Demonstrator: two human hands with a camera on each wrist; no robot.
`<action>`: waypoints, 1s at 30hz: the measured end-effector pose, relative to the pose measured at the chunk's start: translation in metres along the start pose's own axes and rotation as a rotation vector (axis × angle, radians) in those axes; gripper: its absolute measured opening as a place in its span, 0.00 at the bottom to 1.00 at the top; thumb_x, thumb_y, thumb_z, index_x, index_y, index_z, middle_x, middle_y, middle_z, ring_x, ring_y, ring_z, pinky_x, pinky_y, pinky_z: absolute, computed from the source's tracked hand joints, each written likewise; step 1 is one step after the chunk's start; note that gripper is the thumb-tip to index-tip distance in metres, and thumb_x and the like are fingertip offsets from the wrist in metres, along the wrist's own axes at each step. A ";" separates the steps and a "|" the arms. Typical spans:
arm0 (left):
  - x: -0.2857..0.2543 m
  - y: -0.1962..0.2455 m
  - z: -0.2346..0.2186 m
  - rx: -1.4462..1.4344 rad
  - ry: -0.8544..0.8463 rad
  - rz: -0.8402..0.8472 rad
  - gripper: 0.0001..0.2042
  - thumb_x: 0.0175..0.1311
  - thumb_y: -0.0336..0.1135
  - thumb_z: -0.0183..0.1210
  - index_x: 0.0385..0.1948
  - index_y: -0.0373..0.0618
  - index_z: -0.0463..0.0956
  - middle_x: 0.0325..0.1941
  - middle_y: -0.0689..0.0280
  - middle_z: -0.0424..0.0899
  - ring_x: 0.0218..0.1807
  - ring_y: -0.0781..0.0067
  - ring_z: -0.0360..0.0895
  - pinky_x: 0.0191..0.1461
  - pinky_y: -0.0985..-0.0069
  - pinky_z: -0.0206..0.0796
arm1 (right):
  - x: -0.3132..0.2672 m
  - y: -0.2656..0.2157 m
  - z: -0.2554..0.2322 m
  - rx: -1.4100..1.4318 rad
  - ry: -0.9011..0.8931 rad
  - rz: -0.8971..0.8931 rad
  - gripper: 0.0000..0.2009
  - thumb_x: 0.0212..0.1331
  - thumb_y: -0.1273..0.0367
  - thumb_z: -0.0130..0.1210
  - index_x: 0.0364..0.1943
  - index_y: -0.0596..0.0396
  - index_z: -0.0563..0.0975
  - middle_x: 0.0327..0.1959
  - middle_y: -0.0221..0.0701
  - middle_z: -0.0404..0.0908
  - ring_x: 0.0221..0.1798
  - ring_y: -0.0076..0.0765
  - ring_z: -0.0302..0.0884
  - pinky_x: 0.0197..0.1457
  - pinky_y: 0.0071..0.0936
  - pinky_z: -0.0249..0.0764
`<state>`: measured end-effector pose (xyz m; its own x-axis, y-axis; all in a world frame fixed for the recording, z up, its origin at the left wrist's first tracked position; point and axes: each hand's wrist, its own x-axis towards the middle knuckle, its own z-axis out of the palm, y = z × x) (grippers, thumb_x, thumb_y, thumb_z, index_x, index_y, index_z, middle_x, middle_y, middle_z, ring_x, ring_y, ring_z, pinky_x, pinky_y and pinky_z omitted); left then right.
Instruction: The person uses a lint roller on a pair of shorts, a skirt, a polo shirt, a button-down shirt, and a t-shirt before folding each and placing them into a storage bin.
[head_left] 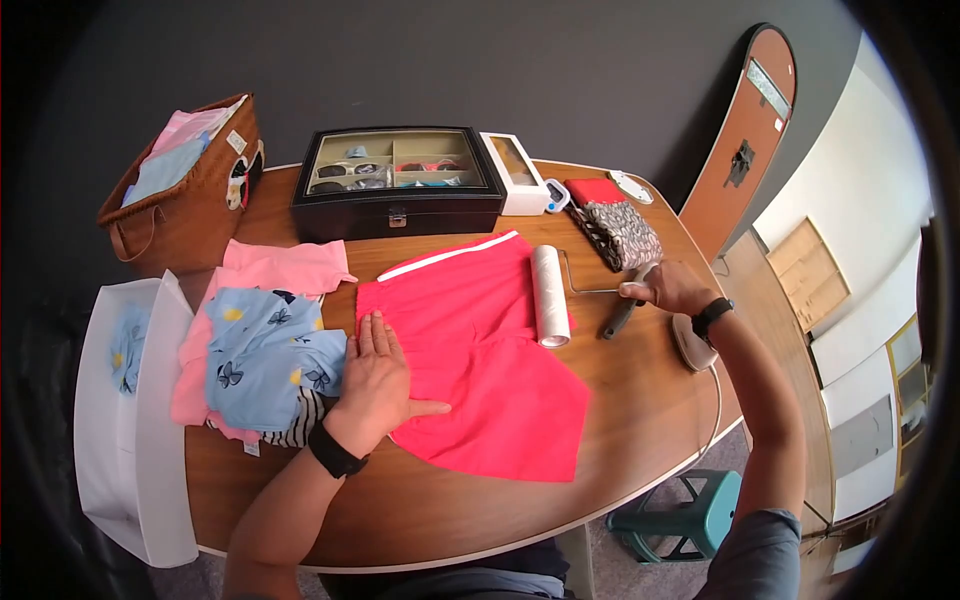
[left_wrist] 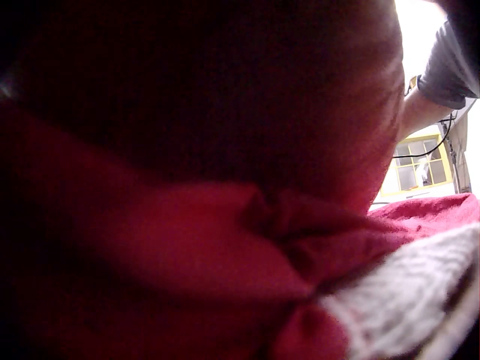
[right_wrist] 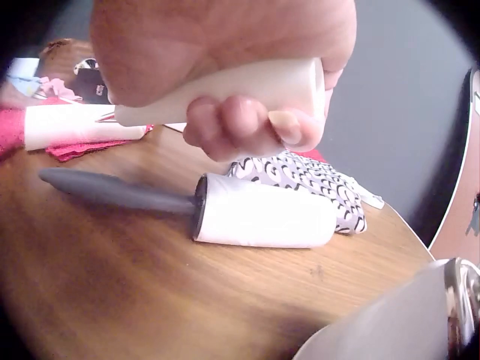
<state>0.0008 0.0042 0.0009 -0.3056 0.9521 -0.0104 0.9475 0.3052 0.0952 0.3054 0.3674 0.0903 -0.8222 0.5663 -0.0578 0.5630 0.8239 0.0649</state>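
Pink-red shorts with a white side stripe (head_left: 490, 390) lie spread on the table. My left hand (head_left: 375, 385) rests on their waistband, fingers straight and thumb spread; the dark left wrist view shows red fabric (left_wrist: 202, 247) close up. My right hand (head_left: 675, 290) grips the white handle (right_wrist: 165, 101) of a large roller, fingers curled round it. That roller's white cylinder (head_left: 550, 297) touches the right side of the shorts. Below my right hand, a smaller roller with a grey handle (right_wrist: 120, 191) lies on the table, its white cylinder (right_wrist: 262, 214) beside patterned folded cloth (right_wrist: 289, 174).
Left are a blue printed garment (head_left: 265, 350) on pink clothing, a white bin (head_left: 110, 430) and a brown basket (head_left: 185, 200). Behind the shorts stands a black glasses case (head_left: 395, 215). A corded white appliance (head_left: 692, 343) is at right, a green stool (head_left: 710, 510) below the table edge.
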 end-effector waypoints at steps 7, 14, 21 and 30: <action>0.000 0.000 0.003 -0.005 0.037 0.001 0.66 0.38 0.77 0.63 0.64 0.14 0.53 0.71 0.26 0.50 0.75 0.35 0.50 0.76 0.51 0.46 | 0.013 -0.013 -0.008 -0.123 0.015 0.012 0.44 0.56 0.27 0.38 0.14 0.59 0.76 0.19 0.47 0.78 0.29 0.56 0.79 0.34 0.45 0.74; 0.001 -0.007 0.005 -0.028 0.043 0.014 0.68 0.35 0.80 0.60 0.63 0.14 0.55 0.71 0.27 0.51 0.76 0.35 0.49 0.75 0.49 0.46 | 0.025 -0.069 -0.063 -0.387 -0.020 0.030 0.40 0.58 0.31 0.43 0.13 0.57 0.76 0.16 0.43 0.75 0.24 0.53 0.74 0.30 0.46 0.68; -0.001 -0.048 -0.014 -0.112 -0.168 0.175 0.68 0.29 0.74 0.69 0.70 0.29 0.50 0.77 0.40 0.45 0.78 0.45 0.46 0.77 0.50 0.42 | 0.013 -0.158 -0.035 -0.179 -0.031 -0.099 0.42 0.54 0.27 0.38 0.15 0.54 0.80 0.18 0.42 0.78 0.29 0.51 0.81 0.36 0.43 0.76; -0.002 -0.038 -0.011 -0.044 -0.189 0.086 0.73 0.23 0.74 0.71 0.73 0.33 0.45 0.79 0.46 0.42 0.80 0.53 0.43 0.79 0.53 0.38 | -0.029 -0.093 -0.016 -0.256 -0.005 -0.153 0.38 0.57 0.32 0.45 0.15 0.54 0.79 0.16 0.42 0.78 0.23 0.51 0.78 0.32 0.41 0.74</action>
<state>-0.0360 -0.0093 0.0086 -0.1969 0.9626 -0.1861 0.9631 0.2254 0.1470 0.2758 0.2739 0.1015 -0.8953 0.4361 -0.0908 0.3921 0.8683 0.3040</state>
